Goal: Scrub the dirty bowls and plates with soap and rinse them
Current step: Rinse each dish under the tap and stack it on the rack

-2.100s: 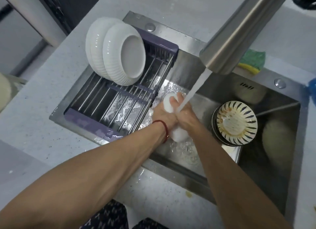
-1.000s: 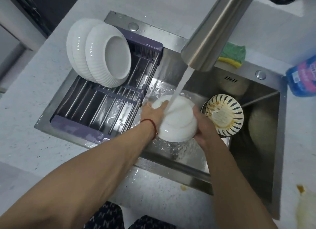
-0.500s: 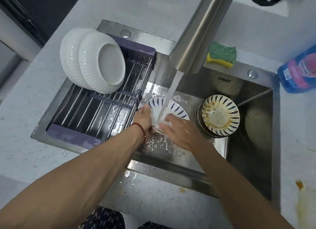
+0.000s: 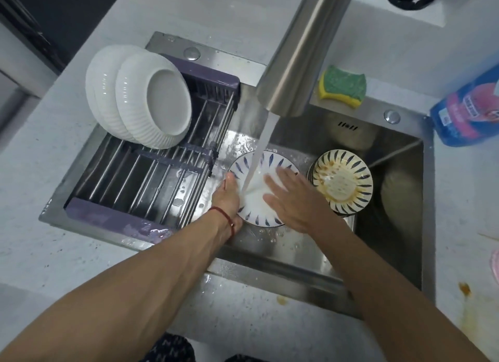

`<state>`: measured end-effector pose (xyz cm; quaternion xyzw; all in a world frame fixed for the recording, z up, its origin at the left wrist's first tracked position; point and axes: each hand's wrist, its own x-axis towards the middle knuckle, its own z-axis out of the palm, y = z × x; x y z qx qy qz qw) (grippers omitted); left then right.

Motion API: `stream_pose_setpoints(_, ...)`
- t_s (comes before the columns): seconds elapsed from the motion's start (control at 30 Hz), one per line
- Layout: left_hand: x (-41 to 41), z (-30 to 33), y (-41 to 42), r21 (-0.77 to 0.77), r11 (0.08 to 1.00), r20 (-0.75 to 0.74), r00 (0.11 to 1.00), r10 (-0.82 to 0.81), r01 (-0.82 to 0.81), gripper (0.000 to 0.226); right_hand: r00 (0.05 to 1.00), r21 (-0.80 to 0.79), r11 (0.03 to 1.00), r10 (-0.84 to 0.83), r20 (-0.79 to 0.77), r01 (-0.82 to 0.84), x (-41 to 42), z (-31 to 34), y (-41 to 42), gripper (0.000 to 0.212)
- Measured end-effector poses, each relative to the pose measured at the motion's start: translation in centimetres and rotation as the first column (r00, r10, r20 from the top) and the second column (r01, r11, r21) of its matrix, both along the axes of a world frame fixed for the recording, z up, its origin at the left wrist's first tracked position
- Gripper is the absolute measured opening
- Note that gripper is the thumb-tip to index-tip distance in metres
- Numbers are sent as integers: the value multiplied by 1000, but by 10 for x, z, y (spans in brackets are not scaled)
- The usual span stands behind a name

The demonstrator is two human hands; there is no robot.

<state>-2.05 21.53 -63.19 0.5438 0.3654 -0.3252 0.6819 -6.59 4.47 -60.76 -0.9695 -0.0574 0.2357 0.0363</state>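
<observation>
A white bowl with blue leaf marks (image 4: pixel 252 203) sits face up in the sink under running water from the steel faucet (image 4: pixel 302 53). My left hand (image 4: pixel 228 197) grips its left rim. My right hand (image 4: pixel 293 199) lies flat with straight fingers inside the bowl, rubbing its wet bottom. To the right stands a stack of matching bowls (image 4: pixel 341 182), the top one stained with brownish sauce. Two clean white ribbed bowls (image 4: pixel 154 99) lean on edge in the purple drying rack (image 4: pixel 151 183).
A green and yellow sponge (image 4: pixel 343 87) lies on the sink's back rim. A blue and pink soap bottle (image 4: pixel 467 110) lies on the counter at right. The sink's deep right part (image 4: pixel 397 199) is dark. Sauce spots mark the counter (image 4: pixel 464 288) at right.
The bowl was turned from bottom up to face up under the stream. My right hand moved from its outer side to the inside and now rubs there.
</observation>
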Motion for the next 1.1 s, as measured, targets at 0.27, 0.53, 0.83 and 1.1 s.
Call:
stream_pose_setpoints(0.27, 10, 6, 1, -58, 996, 10, 998, 67, -66, 61, 992, 350, 929, 122, 27, -123, -1, -10, 47, 62)
stream_pose_setpoints(0.53, 11, 20, -10, 46, 999, 5, 1000, -13, 12, 70, 862, 185, 970, 41, 506, -155, -32, -32, -11, 77)
stream_pose_setpoints(0.83, 12, 32, -33, 128, 957, 127, 953, -277, 261, 78, 558, 810, -11, -720, -414, 587, -24, 15, 53, 31)
stream_pose_setpoints(1.1, 42, -29, 0, 125, 952, 4, 960, -281, 279, 111, 380, 398, -833, -250, -891, 384, -27, 30, 34, 53)
